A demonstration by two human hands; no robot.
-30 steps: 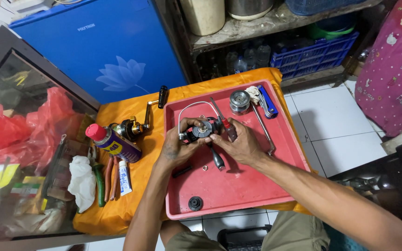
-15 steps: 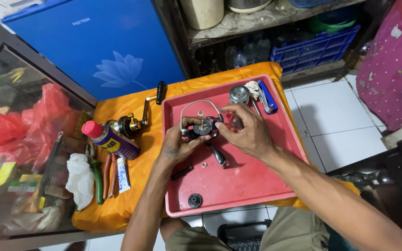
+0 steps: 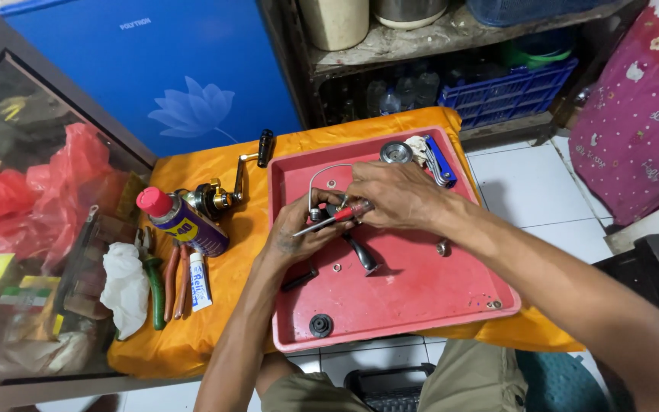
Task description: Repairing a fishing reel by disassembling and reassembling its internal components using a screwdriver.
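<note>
- both of your hands met over the red tray (image 3: 421, 305), which sat on the orange cloth (image 3: 215, 336) covering the low table.
- your left hand (image 3: 299, 233) was curled around the fishing reel (image 3: 329, 210), holding it just above the tray floor near the tray's upper middle; its thin wire bail arched up past your fingers.
- your right hand (image 3: 394, 194) was closed around a small red-handled screwdriver (image 3: 337, 216), its shaft angled down and left toward your left fingers; where the tip sat was probably on the reel body, but your fingers hid it.
- one dark reel handle (image 3: 361, 255) lay on the tray just below your hands.
- several small loose parts were scattered on the tray: a nut (image 3: 337, 268) near your left wrist, another small metal piece (image 3: 442, 247) beside your right forearm, and a round black cap (image 3: 320, 325) near the front edge.
- at the tray's far edge lay a round silver spool (image 3: 396, 152) and, just beside it, a blue folding key set (image 3: 440, 162).
- left of the tray, on the cloth, a spray can with a red cap (image 3: 181, 221) lay tilted, touching a second reel (image 3: 219, 197) with a black-knobbed crank.
- near the cloth's left edge lay a white rag (image 3: 125, 286), green-handled pliers (image 3: 154, 286) and a small white tube (image 3: 200, 281).
</note>
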